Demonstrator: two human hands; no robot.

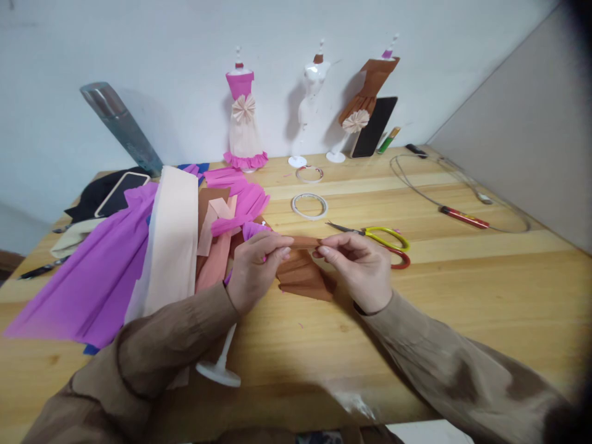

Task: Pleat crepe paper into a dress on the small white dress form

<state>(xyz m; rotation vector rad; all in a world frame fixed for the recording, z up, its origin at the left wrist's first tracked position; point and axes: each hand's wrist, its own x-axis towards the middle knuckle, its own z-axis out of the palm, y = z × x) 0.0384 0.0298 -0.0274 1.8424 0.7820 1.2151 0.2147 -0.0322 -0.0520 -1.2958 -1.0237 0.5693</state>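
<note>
My left hand [256, 268] and my right hand [358, 268] both pinch the top edge of a pleated piece of brown crepe paper [303, 274], held just above the wooden table [462, 296]. The fingers of both hands are closed on the paper, thumbs pointing toward each other. Under my left forearm stands the white base of a small mannequin stand [219, 370]. Yellow and red handled scissors [383, 240] lie just behind my right hand.
Purple, cream and pink crepe sheets [139, 259] spread at left. Two tape rolls [309, 205] lie mid-table. Three small mannequins [243, 123] stand at the wall, beside a dark phone [374, 126]. A cable and red tool [462, 217] lie right. Another phone [121, 192] rests far left.
</note>
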